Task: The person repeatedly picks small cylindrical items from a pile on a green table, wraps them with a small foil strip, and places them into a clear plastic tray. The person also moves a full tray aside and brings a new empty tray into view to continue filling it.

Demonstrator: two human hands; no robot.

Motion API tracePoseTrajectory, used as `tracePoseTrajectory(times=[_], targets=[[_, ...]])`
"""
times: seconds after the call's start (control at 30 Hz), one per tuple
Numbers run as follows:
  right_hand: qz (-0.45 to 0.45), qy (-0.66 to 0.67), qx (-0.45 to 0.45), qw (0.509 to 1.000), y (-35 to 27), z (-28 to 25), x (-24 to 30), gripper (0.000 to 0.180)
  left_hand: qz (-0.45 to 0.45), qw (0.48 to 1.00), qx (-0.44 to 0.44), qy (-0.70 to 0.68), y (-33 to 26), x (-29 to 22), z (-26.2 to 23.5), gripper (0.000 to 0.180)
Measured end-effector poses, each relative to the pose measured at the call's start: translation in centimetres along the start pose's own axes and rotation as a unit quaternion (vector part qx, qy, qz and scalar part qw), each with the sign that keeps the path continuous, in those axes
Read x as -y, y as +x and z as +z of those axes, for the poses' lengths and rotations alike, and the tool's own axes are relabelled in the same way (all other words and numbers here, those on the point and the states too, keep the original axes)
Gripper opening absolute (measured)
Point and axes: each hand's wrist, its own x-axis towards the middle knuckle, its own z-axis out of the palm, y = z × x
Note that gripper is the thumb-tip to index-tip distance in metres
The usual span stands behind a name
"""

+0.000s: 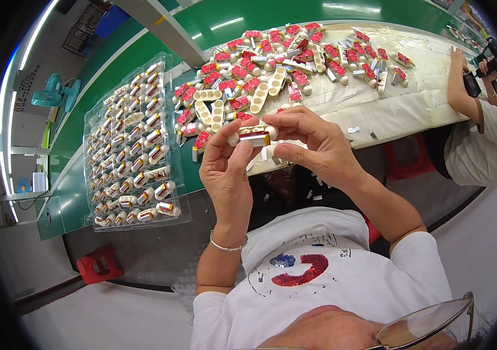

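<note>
Above the near edge of the bench, both hands hold one small cream plastic part (251,130) with rounded ends. A silver, dark red and gold pack (254,140) lies along its near side. My left hand (228,166) pinches the left end, thumb against the pack. At the other end, my right hand (318,143) has its fingertips on the part, its thumb lower down and apart. Just beyond lie similar cream parts (259,98) with round hollows, among a heap of red-labelled pieces (239,103).
To the left, a clear plastic tray (185,217) carries rows of cream parts with packs. A pale sheet (376,119) covers the bench at right, where another person's arm (464,93) rests. Red stools (98,264) and a green fan (56,91) stand around the bench.
</note>
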Motion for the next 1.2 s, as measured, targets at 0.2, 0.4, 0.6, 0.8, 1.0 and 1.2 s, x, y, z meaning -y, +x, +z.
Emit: tracePoseTrajectory(times=[0.2, 0.4, 0.6, 0.8, 1.0, 1.2], targets=[[0.01, -0.025, -0.008, 1.0, 0.2, 0.2, 0.3, 0.038, 0.038, 0.998, 0.009, 0.057, -0.7, 0.2, 0.6, 0.034], [0.068, 0.025, -0.041, 0.997, 0.9, 0.4, -0.3, 0.029, 0.037, 0.992, -0.018, 0.119, -0.2, 0.7, 0.5, 0.031], [0.16, 0.08, -0.015, 0.984, 2.7, -1.2, -2.7, 0.027, -0.096, 0.994, -0.021, 0.045, 2.2, 1.4, -1.0, 0.029], [0.112, 0.018, -0.026, 0.993, 3.0, -1.6, -2.2, 0.037, -0.151, 0.987, -0.019, -0.042, 3.1, 0.7, -1.8, 0.023], [-0.033, -0.171, 0.001, 0.985, 3.1, 0.4, -1.4, 0.035, -0.152, 0.987, 0.001, -0.05, 2.5, 1.0, -2.8, 0.026], [-0.044, -0.212, 0.021, 0.976, 3.3, 0.9, -1.6, 0.022, -0.176, 0.984, 0.02, 0.007, 1.9, 0.2, -3.8, 0.021]])
